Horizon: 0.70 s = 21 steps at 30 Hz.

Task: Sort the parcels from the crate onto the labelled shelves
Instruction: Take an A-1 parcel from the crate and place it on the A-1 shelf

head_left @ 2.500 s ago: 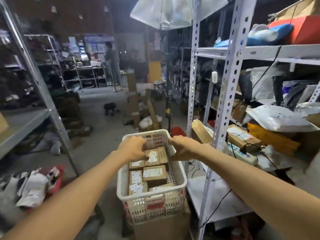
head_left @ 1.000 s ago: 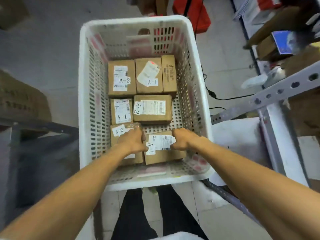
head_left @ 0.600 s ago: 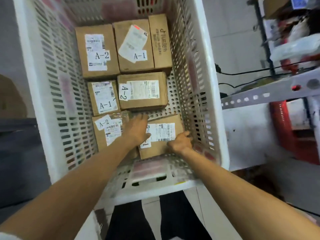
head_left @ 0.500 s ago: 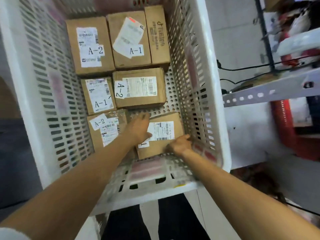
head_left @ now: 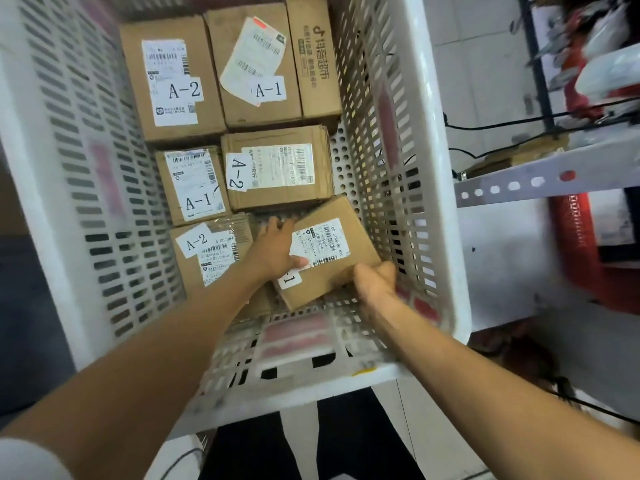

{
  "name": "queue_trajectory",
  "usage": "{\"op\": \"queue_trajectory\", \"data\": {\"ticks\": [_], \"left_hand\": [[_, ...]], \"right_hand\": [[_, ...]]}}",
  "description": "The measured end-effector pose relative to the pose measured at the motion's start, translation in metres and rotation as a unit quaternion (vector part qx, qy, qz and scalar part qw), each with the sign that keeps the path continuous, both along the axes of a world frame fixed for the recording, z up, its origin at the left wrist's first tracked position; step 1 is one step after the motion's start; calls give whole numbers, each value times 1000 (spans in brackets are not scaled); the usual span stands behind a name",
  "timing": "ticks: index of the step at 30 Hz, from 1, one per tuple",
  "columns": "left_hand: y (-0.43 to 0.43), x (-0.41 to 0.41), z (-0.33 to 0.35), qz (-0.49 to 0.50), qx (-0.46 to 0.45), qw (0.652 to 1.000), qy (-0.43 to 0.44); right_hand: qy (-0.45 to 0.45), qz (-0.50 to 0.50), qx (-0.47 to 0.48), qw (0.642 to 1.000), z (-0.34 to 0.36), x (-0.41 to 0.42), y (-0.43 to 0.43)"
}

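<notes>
Parcel (head_left: pixel 325 251) with a label ending in 1 lies tilted in the lower right part of the crate (head_left: pixel 446 220), near the centre of the head view. Its long axis runs from lower left to upper right, just beside an A-2 parcel (head_left: pixel 214 251) on its left. My left hand (head_left: pixel 273 252) clasps its left end, thumb on the top face, and my right hand (head_left: pixel 375 282) curls round its lower right corner, so I judge the lift should go straight up, clear of the crate wall close on the right.
</notes>
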<state>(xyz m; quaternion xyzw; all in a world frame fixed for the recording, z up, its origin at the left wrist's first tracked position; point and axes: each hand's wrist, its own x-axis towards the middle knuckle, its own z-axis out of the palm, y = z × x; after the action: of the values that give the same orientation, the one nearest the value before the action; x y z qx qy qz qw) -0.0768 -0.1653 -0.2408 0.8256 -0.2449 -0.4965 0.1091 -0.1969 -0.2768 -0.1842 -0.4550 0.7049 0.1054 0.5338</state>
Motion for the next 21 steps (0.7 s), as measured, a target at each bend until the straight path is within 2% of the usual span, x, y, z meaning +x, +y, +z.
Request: {"op": "queue_trajectory", "data": {"ticks": [3, 6, 10, 14, 17, 21], "left_hand": [[-1, 7, 2, 33, -3, 999, 28], [-2, 10, 10, 39, -25, 998, 37], [0, 13, 37, 95, -71, 992, 49], [3, 22, 79, 140, -106, 984, 24], [8, 33, 115, 125, -90, 988, -21], [28, 41, 156, 186, -87, 978, -38]], "right_hand": [[-67, -130, 62, 987, 5, 1, 5], [-88, -181, 72, 977, 3, 5, 11], [-91, -164, 92, 978, 19, 3, 27], [-114, -153, 91, 977, 51, 9, 34], [-172, -149, 58, 972, 74, 24, 36], [-200, -60, 0, 978, 111, 49, 28]]}}
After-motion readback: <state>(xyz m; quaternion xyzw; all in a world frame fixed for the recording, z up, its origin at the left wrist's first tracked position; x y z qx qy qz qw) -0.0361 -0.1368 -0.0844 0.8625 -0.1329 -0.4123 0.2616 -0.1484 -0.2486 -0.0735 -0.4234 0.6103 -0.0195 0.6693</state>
